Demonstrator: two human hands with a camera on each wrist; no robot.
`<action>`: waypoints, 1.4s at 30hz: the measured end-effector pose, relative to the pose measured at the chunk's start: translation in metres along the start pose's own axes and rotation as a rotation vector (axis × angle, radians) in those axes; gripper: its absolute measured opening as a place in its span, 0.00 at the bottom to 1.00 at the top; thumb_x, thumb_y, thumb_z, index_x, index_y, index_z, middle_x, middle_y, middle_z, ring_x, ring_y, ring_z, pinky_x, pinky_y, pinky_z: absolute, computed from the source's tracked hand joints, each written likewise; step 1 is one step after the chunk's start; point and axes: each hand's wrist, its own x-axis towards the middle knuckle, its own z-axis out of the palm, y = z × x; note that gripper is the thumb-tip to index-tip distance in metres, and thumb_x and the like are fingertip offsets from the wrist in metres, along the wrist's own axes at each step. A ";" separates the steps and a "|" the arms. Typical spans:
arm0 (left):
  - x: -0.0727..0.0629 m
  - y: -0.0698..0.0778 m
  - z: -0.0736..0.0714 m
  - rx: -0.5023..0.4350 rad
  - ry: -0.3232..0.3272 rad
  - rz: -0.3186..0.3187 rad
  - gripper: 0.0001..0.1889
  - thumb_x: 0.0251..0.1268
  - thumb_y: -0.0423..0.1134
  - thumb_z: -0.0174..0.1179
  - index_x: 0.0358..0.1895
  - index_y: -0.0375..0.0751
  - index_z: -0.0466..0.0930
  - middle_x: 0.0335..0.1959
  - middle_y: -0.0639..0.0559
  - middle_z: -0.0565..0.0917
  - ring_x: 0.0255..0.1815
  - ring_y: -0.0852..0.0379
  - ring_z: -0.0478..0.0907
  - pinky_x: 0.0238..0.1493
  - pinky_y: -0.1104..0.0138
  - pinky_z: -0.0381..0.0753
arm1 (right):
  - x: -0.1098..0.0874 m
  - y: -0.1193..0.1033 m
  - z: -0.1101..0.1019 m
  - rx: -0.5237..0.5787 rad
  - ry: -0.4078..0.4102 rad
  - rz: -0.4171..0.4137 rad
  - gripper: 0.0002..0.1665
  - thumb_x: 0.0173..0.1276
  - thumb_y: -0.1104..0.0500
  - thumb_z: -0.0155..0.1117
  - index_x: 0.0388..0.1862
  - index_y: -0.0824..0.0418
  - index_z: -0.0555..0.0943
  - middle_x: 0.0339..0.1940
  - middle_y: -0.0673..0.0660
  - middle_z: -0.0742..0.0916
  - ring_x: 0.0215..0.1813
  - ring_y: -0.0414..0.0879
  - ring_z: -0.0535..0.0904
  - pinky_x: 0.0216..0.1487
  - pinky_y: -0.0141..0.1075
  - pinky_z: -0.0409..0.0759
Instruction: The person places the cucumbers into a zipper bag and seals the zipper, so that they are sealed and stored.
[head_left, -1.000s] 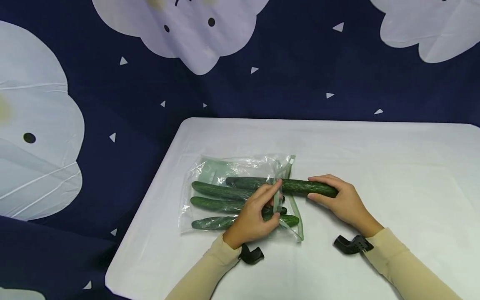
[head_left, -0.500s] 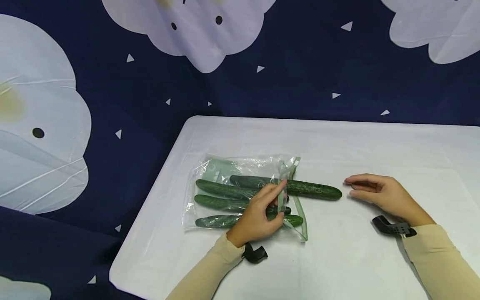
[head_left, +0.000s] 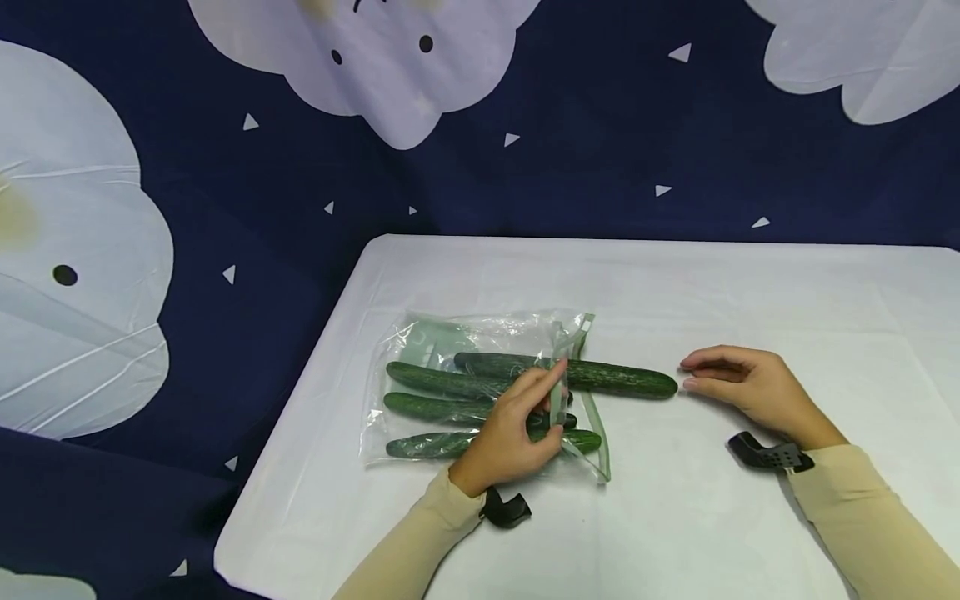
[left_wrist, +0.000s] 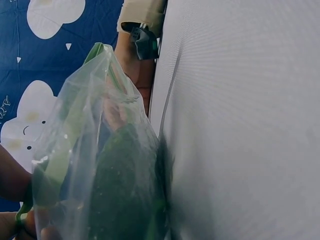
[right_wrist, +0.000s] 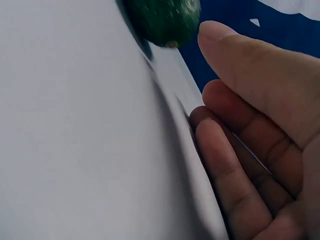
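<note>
A clear zip bag (head_left: pixel 517 325) with a green zip edge lies on the table, its mouth toward the right. My left hand (head_left: pixel 510 433) grips the upper layer of the mouth; in the left wrist view its fingers hold the green zip strip (left_wrist: pixel 24 212). Inside the bag several dark green cucumbers (head_left: pixel 431 406) lie roughly side by side, partly behind the left hand. The farthest cucumber (head_left: pixel 626 379) sticks well out of the mouth. Just beyond its outer end is my right hand (head_left: pixel 757 392), fingers loosely bent and holding nothing. In the right wrist view the cucumber end (right_wrist: pixel 167 25) sits near the thumb tip.
The table (head_left: pixel 750 300) has a white cover, with its left edge (head_left: pixel 300 387) left of the bag. Behind hangs a dark blue cloth (head_left: pixel 585 183) with pale clouds and triangles. Black wrist devices (head_left: pixel 768 454) are on both wrists.
My right hand has let go of the protruding cucumber and moved off to the right, now just past its end. The left hand still holds the bag's mouth in place.
</note>
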 end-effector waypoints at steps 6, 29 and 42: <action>0.000 -0.001 0.001 0.009 0.002 0.007 0.44 0.55 0.25 0.63 0.79 0.32 0.58 0.54 0.47 0.77 0.43 0.60 0.72 0.46 0.68 0.78 | 0.002 -0.002 0.007 0.006 0.006 0.012 0.17 0.63 0.61 0.76 0.52 0.60 0.88 0.49 0.56 0.90 0.47 0.39 0.88 0.45 0.29 0.83; 0.000 -0.001 0.001 0.013 -0.008 0.012 0.45 0.55 0.26 0.64 0.80 0.35 0.57 0.55 0.47 0.76 0.44 0.61 0.72 0.49 0.71 0.77 | 0.017 -0.019 0.056 -0.045 0.061 -0.114 0.04 0.64 0.59 0.76 0.39 0.53 0.91 0.42 0.53 0.91 0.44 0.36 0.86 0.43 0.26 0.82; 0.000 -0.004 0.002 0.015 -0.017 0.014 0.44 0.56 0.26 0.63 0.79 0.33 0.58 0.57 0.44 0.77 0.46 0.61 0.73 0.49 0.72 0.76 | 0.040 -0.043 0.103 -0.046 0.083 -0.164 0.04 0.62 0.57 0.77 0.36 0.51 0.92 0.39 0.47 0.91 0.41 0.38 0.86 0.42 0.26 0.82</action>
